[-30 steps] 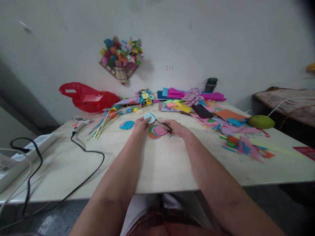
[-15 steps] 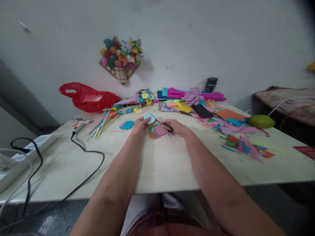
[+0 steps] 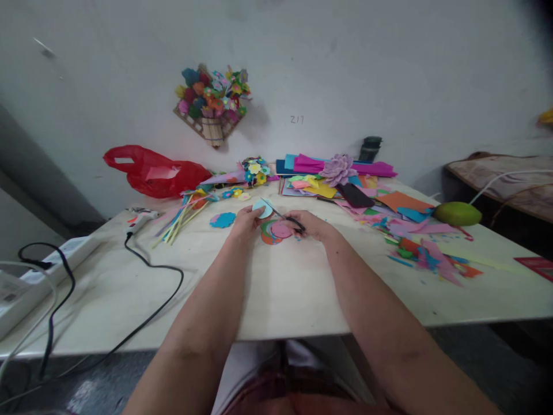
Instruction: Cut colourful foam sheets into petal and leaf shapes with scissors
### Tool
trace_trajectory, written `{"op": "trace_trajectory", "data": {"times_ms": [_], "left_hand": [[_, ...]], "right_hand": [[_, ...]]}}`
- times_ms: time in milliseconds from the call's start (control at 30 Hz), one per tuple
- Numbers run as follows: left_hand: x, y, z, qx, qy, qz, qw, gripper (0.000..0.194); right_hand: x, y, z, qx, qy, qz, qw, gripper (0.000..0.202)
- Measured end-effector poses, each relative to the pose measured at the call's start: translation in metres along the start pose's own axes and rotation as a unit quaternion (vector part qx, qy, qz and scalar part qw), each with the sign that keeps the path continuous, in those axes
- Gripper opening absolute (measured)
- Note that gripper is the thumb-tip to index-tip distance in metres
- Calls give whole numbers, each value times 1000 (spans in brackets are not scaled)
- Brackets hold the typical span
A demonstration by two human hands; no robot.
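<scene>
Between the thumb and fingers of my left hand [image 3: 247, 220] is a light blue paper circle [image 3: 261, 208]. My right hand [image 3: 310, 223] is closed around the dark handles of a pair of scissors [image 3: 295, 223]. Their blades point up and left and meet the edge of the light blue circle. Below both hands, on the table, lie overlapping paper circles [image 3: 280, 230] in pink, green and orange. To the left of my left hand rests a blue scallop-edged paper piece [image 3: 223, 220], with a bit of purple showing beside it.
A glue gun [image 3: 142, 218] with a black cord lies at the left, near a white power strip [image 3: 56, 276]. A red plastic bag [image 3: 159, 176] and paper strips [image 3: 184, 219] are behind it. Paper scraps [image 3: 432, 256], a dark phone-like slab [image 3: 355, 195] and a green fruit [image 3: 458, 214] lie right.
Hardly anything differs. The scissors and my right hand have shifted very slightly at the circle's edge, and the left hand keeps its hold.
</scene>
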State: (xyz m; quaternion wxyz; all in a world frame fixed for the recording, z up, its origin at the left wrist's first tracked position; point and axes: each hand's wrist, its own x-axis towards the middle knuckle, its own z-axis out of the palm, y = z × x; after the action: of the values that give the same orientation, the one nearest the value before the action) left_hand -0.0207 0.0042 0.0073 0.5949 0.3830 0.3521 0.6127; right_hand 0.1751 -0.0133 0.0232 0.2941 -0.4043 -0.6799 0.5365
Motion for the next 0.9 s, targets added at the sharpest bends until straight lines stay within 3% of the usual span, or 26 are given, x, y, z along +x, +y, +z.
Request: {"op": "trace_trajectory", "data": {"times_ms": [633,900], "left_hand": [[0,-6,3,-16,18,21,999,17],[-1,-3,4,32,44,8,999,20]], "right_hand": [[5,5,-1,15,8,-18,1000,28],[3,3,-1,9,12,-28,999,28]]}}
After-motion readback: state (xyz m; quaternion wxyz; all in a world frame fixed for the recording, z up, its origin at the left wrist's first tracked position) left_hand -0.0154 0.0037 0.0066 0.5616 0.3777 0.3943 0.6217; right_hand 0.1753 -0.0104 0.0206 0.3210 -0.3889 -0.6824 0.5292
